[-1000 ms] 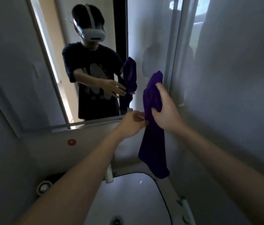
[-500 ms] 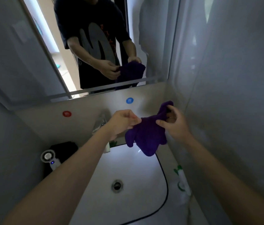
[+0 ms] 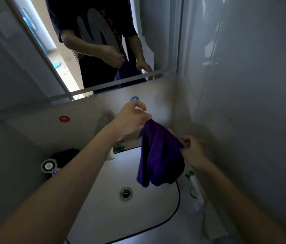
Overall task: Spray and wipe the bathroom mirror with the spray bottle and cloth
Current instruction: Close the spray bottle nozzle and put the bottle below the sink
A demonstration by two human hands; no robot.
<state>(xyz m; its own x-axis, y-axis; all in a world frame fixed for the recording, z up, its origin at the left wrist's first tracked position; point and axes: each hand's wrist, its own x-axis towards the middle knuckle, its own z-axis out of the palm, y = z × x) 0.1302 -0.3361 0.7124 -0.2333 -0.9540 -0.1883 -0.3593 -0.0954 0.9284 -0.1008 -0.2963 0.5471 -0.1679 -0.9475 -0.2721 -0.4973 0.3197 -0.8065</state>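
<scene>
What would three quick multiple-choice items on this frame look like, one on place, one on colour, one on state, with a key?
1. Where is the spray bottle?
A. On the ledge right of the sink basin
B. In the left hand
C. Inside the basin, on the drain

2. What colour is the cloth?
A. White
B. Purple
C. Yellow

3. How is the cloth held?
A. Lying flat in the basin
B. Pressed against the mirror
C. Pinched by both hands, hanging over the basin

Key:
1. A, the bottle with its green nozzle sits beside the sink, by the right wall, untouched.
2. B, the fabric is deep purple, in its reflection in the mirror too.
3. C, the left hand grips its top corner and the right hand its side edge, with the rest draping above the drain.
</scene>
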